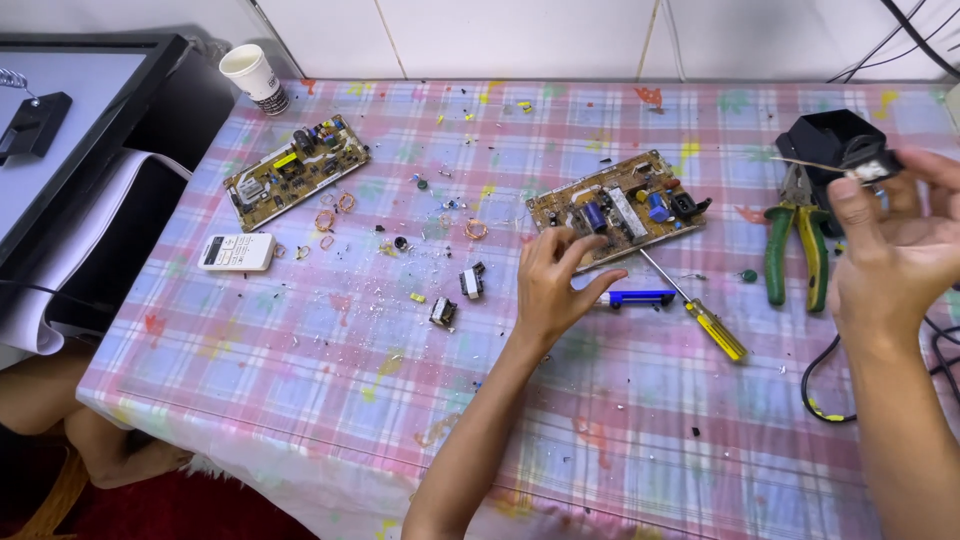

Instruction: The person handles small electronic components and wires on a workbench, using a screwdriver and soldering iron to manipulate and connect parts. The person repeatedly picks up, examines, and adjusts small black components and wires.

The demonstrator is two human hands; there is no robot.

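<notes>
Table [300, 400] under pastel plaid cloth, pink and blue checks, paint-like speckles all over. White tiled wall [500, 35] behind, thin grout lines. Dark cables [905, 40] run down wall at top right. Black-framed panel [70, 110] leans at left edge, white sheet beneath. Floor bottom left dark red. Light even, soft, no hard shadows.

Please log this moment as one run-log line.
left hand: on circuit board | right hand: holds small black part | nearby: pliers, screwdriver
</notes>
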